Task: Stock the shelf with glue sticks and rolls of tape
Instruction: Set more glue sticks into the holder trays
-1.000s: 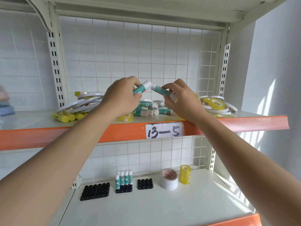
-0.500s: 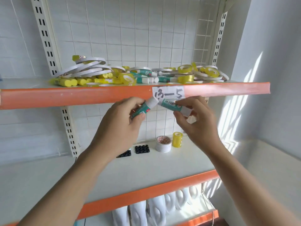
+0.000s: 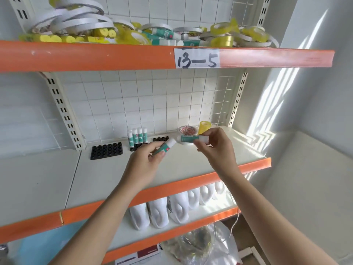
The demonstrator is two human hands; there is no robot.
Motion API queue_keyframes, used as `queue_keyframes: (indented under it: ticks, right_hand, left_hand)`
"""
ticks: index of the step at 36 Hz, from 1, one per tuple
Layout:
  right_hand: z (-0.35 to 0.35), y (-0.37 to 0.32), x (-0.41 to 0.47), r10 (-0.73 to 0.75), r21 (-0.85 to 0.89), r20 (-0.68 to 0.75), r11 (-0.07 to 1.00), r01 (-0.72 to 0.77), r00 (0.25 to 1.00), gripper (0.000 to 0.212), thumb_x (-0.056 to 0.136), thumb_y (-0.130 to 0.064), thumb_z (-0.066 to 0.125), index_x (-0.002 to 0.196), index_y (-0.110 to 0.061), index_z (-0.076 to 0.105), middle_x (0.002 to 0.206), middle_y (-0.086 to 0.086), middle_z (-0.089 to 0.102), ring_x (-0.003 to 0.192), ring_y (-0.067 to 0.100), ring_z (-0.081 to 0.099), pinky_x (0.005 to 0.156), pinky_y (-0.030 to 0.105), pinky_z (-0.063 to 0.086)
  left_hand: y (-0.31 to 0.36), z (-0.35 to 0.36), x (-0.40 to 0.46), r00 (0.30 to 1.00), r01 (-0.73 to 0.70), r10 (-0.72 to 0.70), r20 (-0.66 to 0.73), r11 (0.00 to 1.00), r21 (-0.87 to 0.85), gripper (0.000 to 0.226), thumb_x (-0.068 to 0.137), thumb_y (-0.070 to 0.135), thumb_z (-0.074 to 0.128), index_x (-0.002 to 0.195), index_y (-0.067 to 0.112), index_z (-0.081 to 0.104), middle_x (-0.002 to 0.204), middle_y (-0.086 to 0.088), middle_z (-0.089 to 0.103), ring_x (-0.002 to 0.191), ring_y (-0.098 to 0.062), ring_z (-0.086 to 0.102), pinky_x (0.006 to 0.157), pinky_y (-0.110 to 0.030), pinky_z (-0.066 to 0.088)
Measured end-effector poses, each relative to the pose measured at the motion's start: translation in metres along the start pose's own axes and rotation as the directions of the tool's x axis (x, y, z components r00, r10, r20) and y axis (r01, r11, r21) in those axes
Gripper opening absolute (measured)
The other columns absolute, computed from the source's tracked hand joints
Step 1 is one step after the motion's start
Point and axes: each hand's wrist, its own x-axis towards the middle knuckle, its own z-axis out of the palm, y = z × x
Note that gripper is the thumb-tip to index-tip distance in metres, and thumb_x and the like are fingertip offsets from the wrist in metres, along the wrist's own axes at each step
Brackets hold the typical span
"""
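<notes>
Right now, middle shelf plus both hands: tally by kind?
Glue sticks standing in a holder: 4
Glue sticks in hand: 2, one in the left hand, one in the right hand
Black holders: 3
Tape rolls: 2, white and yellow
Total: 11

My glue sticks are teal and white, trays black, shelf edge orange, one tape roll yellow, grid backing white.

Sunlight stripes the white wall beside orange-edged shelving.
</notes>
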Motion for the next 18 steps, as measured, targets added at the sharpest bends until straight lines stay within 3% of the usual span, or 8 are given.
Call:
queue_keyframes:
  ticks: [2, 5, 8, 10, 14, 18]
  right_hand:
    - [0.003, 0.016, 0.005, 0.067, 0.033, 0.011, 0.997, -0.067, 0.998, 0.022, 0.082, -0.006, 0.074, 0.091, -0.012, 0.054, 0.075, 0.002, 0.062, 0.068, 0.02, 0.067, 0.069, 0.034, 0.056]
    - [0.006, 0.038, 0.011, 0.142, 0.103, 0.045, 0.984, -0.146, 0.989, 0.019, 0.084, -0.004, 0.071, 0.094, -0.008, 0.056, 0.068, -0.001, 0.062, 0.063, 0.016, 0.066, 0.067, 0.028, 0.056]
    - [0.01, 0.061, 0.016, 0.201, 0.142, 0.087, 0.967, -0.212, 0.976, 0.016, 0.086, 0.0, 0.067, 0.097, -0.007, 0.058, 0.078, 0.011, 0.065, 0.063, 0.014, 0.064, 0.065, 0.021, 0.054]
    - [0.012, 0.077, 0.02, 0.223, 0.122, 0.114, 0.964, -0.237, 0.968, 0.018, 0.086, 0.0, 0.067, 0.096, -0.014, 0.059, 0.084, 0.016, 0.068, 0.065, 0.014, 0.063, 0.066, 0.024, 0.054]
    - [0.015, 0.106, 0.027, 0.242, 0.052, 0.144, 0.967, -0.251, 0.96, 0.026, 0.084, -0.009, 0.071, 0.094, -0.021, 0.051, 0.079, 0.005, 0.071, 0.067, 0.013, 0.063, 0.073, 0.035, 0.054]
    - [0.012, 0.131, 0.037, 0.277, 0.048, 0.153, 0.957, -0.287, 0.949, 0.022, 0.084, -0.013, 0.071, 0.089, -0.018, 0.05, 0.077, 0.009, 0.069, 0.068, 0.018, 0.064, 0.078, 0.049, 0.055]
  left_hand:
    - [-0.01, 0.007, 0.004, 0.998, 0.055, -0.055, -0.011, 0.998, -0.015, 0.02, 0.093, 0.015, 0.061, 0.109, 0.024, 0.068, 0.082, 0.012, 0.063, 0.074, -0.006, 0.058, 0.067, -0.021, 0.043]
    - [-0.023, 0.019, 0.011, 0.993, 0.118, -0.118, -0.029, 0.993, -0.012, 0.017, 0.09, 0.013, 0.065, 0.101, 0.025, 0.066, 0.091, 0.012, 0.065, 0.083, -0.003, 0.06, 0.069, -0.006, 0.04]
    - [-0.035, 0.034, 0.018, 0.982, 0.18, -0.18, -0.05, 0.984, -0.013, 0.014, 0.089, 0.013, 0.066, 0.096, 0.025, 0.064, 0.093, 0.015, 0.064, 0.089, -0.004, 0.061, 0.071, -0.002, 0.039]
    - [-0.042, 0.043, 0.023, 0.973, 0.219, -0.218, -0.081, 0.976, 0.004, 0.013, 0.088, 0.014, 0.068, 0.095, 0.024, 0.063, 0.091, 0.014, 0.063, 0.086, -0.004, 0.059, 0.068, -0.001, 0.038]
    - [-0.054, 0.065, 0.031, 0.954, 0.275, -0.27, -0.13, 0.961, 0.02, 0.012, 0.086, 0.015, 0.071, 0.092, 0.022, 0.063, 0.087, 0.012, 0.062, 0.079, 0.001, 0.054, 0.063, -0.004, 0.037]
    - [-0.064, 0.084, 0.038, 0.924, 0.349, -0.346, -0.165, 0.937, -0.01, 0.016, 0.081, 0.015, 0.075, 0.083, 0.024, 0.062, 0.079, -0.001, 0.062, 0.07, -0.016, 0.055, 0.065, -0.025, 0.042]
